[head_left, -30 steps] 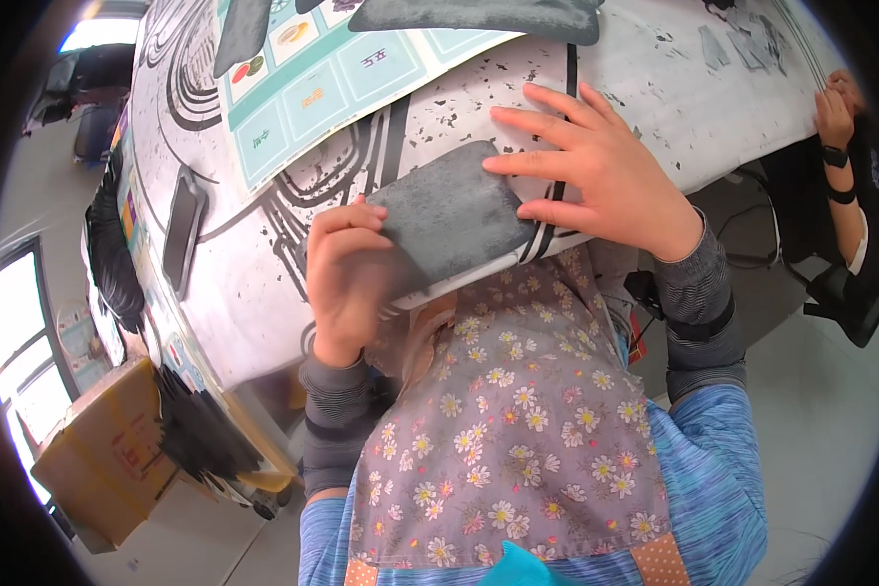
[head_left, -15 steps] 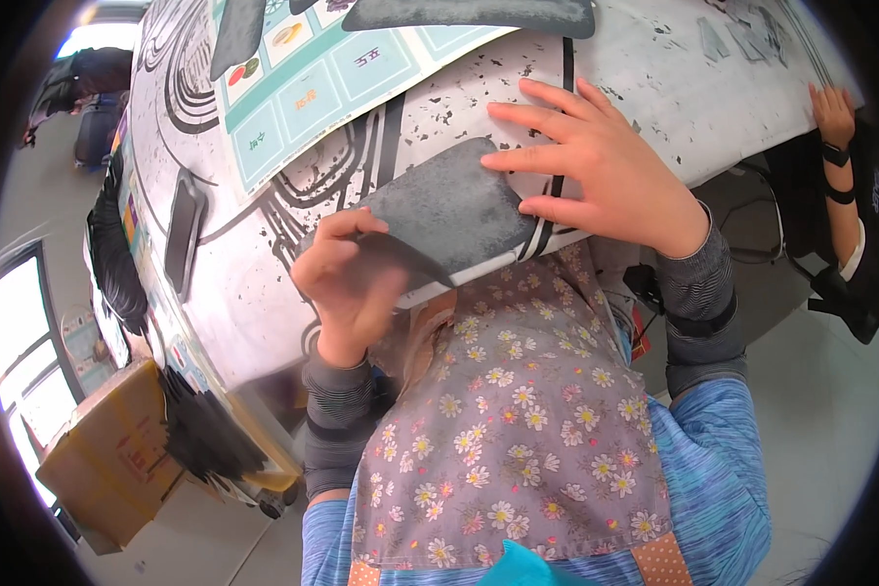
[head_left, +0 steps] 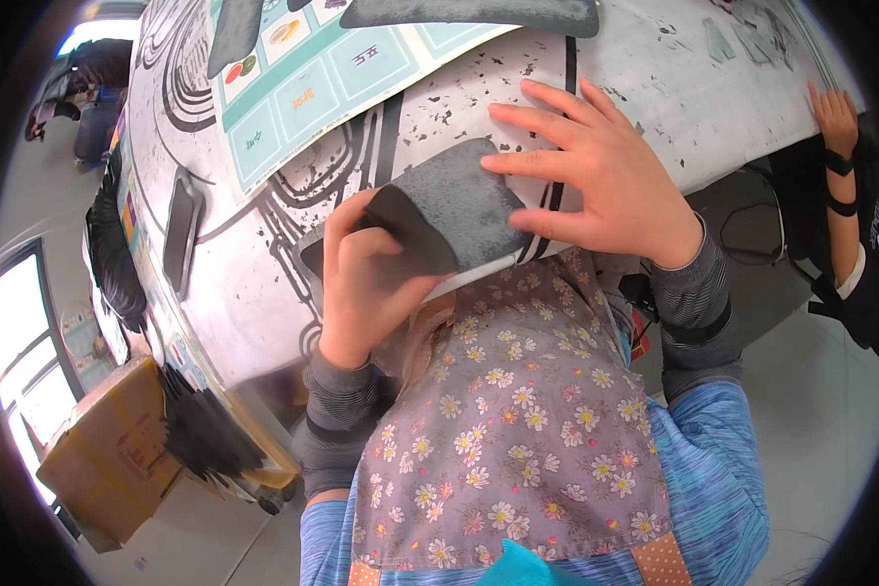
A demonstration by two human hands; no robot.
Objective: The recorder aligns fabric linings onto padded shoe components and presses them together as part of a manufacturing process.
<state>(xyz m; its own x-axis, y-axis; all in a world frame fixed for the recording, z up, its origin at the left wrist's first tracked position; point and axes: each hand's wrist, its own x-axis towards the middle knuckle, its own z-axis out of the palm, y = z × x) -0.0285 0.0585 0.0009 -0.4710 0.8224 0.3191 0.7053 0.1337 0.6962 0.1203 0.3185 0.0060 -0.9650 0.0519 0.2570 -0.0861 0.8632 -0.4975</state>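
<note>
A mottled grey flat piece (head_left: 469, 200) with rounded corners lies at the table's near edge. Over its left part curls a thin, smooth dark flap (head_left: 410, 225); whether it is a separate sheet or the piece's own folded end, I cannot tell. My left hand (head_left: 371, 283) is closed on this flap, fingers bent, with the thumb towards the table edge. The fingers of my right hand (head_left: 601, 181) are spread, and the tips of the index finger and thumb rest on the right end of the grey piece.
A teal-and-white printed sheet (head_left: 313, 107) lies beyond, with more grey pieces (head_left: 469, 15) on it. A dark narrow object (head_left: 181, 234) sits at the left. Clear offcuts (head_left: 747, 44) lie far right, near another person's hand (head_left: 834, 117). A cardboard box (head_left: 117, 449) stands lower left.
My left hand has shifted right and the dark flap in it now curls up over the grey piece. The right hand has hardly moved.
</note>
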